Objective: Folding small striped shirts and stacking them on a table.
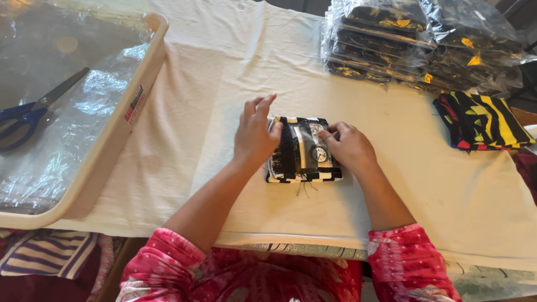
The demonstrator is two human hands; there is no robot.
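Note:
A small folded black-and-white striped cloth in a clear plastic sleeve [302, 151] lies on the white cloth-covered table [224, 72]. My left hand [254, 134] rests on its left edge, fingers stretched and partly raised. At the sleeve's right side my right hand [348, 146] presses down with curled fingers pinching the plastic near a small round white tag. Loose threads stick out below the packet.
A beige plastic tray [120, 131] at the left holds clear plastic bags and blue-handled scissors [28, 114]. Stacks of bagged dark garments [414, 39] stand at the back right. A folded black, yellow and red striped cloth [484, 120] lies at the right edge.

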